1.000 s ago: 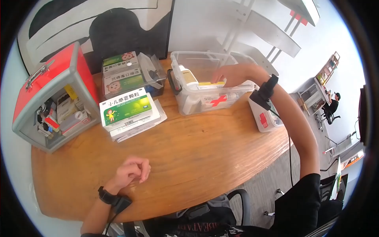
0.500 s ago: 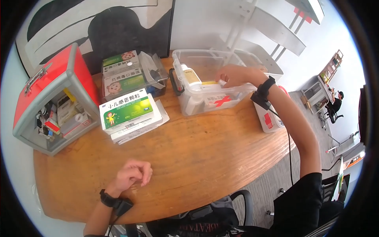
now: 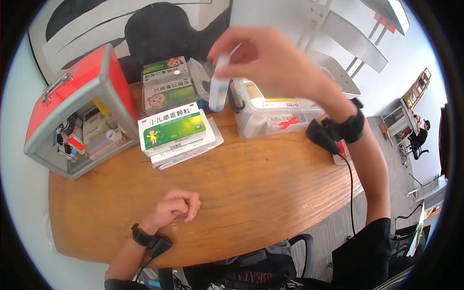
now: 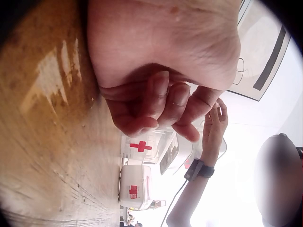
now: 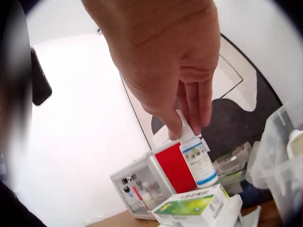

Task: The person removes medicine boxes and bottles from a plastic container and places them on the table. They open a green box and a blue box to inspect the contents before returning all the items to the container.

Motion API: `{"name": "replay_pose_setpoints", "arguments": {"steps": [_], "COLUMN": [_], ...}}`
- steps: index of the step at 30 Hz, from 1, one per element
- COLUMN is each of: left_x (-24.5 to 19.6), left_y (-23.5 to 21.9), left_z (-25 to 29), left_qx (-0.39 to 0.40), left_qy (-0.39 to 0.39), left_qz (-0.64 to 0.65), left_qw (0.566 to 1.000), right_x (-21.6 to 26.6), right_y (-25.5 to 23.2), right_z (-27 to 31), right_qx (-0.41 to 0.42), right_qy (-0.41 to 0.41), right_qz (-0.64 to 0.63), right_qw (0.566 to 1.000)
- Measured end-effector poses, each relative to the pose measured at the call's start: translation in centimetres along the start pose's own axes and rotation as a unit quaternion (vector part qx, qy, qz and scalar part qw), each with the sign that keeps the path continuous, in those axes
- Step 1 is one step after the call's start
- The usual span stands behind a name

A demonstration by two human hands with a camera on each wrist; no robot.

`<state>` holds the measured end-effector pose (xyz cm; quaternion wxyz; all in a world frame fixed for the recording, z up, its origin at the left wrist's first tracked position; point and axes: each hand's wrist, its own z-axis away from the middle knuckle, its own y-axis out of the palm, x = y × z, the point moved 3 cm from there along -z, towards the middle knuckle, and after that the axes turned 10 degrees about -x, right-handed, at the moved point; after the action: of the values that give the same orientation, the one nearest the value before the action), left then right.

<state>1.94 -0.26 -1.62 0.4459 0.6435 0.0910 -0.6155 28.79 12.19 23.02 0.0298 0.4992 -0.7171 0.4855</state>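
A small white bottle with a blue-banded label (image 5: 199, 163) hangs upright from my right hand (image 5: 163, 61), pinched by its narrow top between thumb and fingers. In the head view my right hand (image 3: 270, 58) holds the bottle (image 3: 220, 89) above the table, between the clear bin with a red cross (image 3: 270, 123) and the tray of green-and-white boxes (image 3: 166, 94). Below and left of the bottle lies a stack topped by a green-and-white box (image 3: 171, 128). My left hand (image 3: 176, 208) rests on the table near its front edge, fingers loosely curled around nothing.
A red and grey medicine case (image 3: 87, 116) with a clear front stands at the left. Behind the wrist at the right is a white container with a red cross (image 4: 135, 187). A framed picture (image 3: 179, 29) leans at the back. A seated person (image 3: 421, 135) is far right.
My right hand has come up out of the clear bin and moved left, bringing out the white bottle. My left hand keeps its loosely curled pose on the table.
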Motion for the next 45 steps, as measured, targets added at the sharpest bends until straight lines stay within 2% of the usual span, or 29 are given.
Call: {"name": "replay_pose_setpoints", "arguments": {"steps": [2,5,8,11,14,17,19,20,21,23,26,29,32,35,38,41,45], "left_x": [-0.1,-0.3,-0.2,0.0,-0.1,-0.1,0.5,0.5,0.0,0.0,-0.1,0.0,-0.2,0.3,0.5,0.0,-0.2], "left_y": [0.2,0.2,0.0,-0.1,-0.1,-0.1,0.2,0.4,0.2,-0.1,0.3,0.0,-0.2,-0.3,-0.5,-0.1,-0.1], "left_z": [0.0,0.0,-0.1,-0.1,-0.1,0.0,0.1,0.0,-0.1,0.2,-0.2,0.1,-0.3,0.0,0.0,-0.1,0.0], "left_qx": [0.000,-0.006,-0.009,-0.006,-0.007,-0.009,-0.012,-0.010,-0.010,-0.007,-0.004,-0.017,-0.013,-0.014,-0.015,-0.021,-0.032], "left_qy": [0.001,0.001,0.000,0.001,0.000,-0.003,-0.002,-0.001,-0.001,-0.001,0.002,-0.005,0.000,0.000,-0.001,-0.004,-0.005], "left_qz": [-0.005,-0.017,-0.021,-0.024,-0.027,-0.022,-0.008,-0.005,-0.010,-0.013,-0.008,-0.010,-0.018,-0.011,0.003,-0.011,-0.019], "left_qw": [1.000,1.000,1.000,1.000,1.000,1.000,1.000,1.000,1.000,1.000,1.000,1.000,1.000,1.000,1.000,1.000,0.999], "right_x": [-0.9,-3.7,-6.1,-6.6,-7.3,-5.4,-8.4,-9.9,-11.2,-14.0,-21.5,-21.2,-20.6,-20.3,-18.9,-21.3,-20.7], "right_y": [2.5,5.3,7.4,8.5,8.7,3.3,-2.3,-4.2,-5.7,-5.6,-5.0,-3.5,-3.8,-3.6,-3.5,-3.8,-3.9], "right_z": [0.1,0.8,1.1,1.1,1.3,0.3,-0.6,0.2,1.1,4.8,9.2,9.0,8.6,8.5,8.6,9.5,9.5], "right_qx": [0.082,0.107,0.131,0.173,0.189,0.043,0.021,0.132,0.232,0.419,0.387,0.373,0.378,0.427,0.408,0.386,0.371], "right_qy": [-0.007,-0.080,-0.082,-0.024,-0.048,0.030,0.114,0.157,0.194,0.228,0.213,0.252,0.230,0.261,0.262,0.239,0.247], "right_qz": [0.084,0.238,0.274,0.306,0.321,0.185,0.144,0.252,0.351,0.340,0.254,0.220,0.258,0.220,0.198,0.191,0.215], "right_qw": [0.993,0.962,0.949,0.936,0.927,0.981,0.983,0.946,0.886,0.810,0.860,0.866,0.859,0.837,0.852,0.870,0.869]}}
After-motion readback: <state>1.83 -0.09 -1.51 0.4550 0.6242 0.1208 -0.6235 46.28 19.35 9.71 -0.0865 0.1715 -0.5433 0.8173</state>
